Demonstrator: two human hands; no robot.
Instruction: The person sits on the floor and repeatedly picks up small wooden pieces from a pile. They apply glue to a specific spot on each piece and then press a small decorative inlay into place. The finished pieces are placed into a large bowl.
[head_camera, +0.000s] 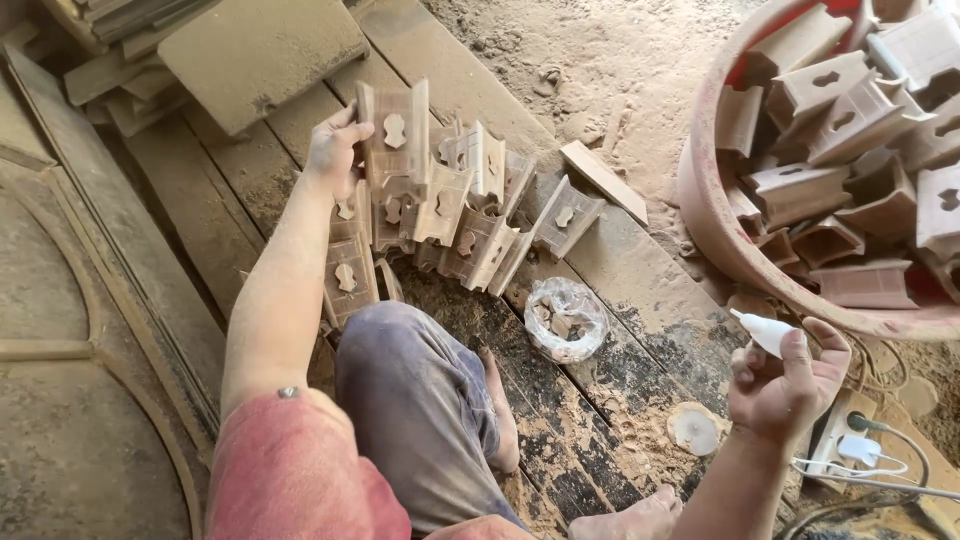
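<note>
Left hand (335, 150), upper centre of frame: closed on carved wooden piece (395, 135) atop leaning row of pieces (460, 225). Right hand (785, 380), lower right: curled around white glue bottle (765, 333). Risk: jostled row likely topples; tilted nozzle may drip onto floorboards (620, 380).

The left hand (335, 150) is reaching up at upper left, arm outstretched, fingers gripping. The right hand (785, 375) is curling closed at lower right, palm facing upward.

carved wooden block (395, 140) upright; white glue bottle (765, 333) tilted.
</note>
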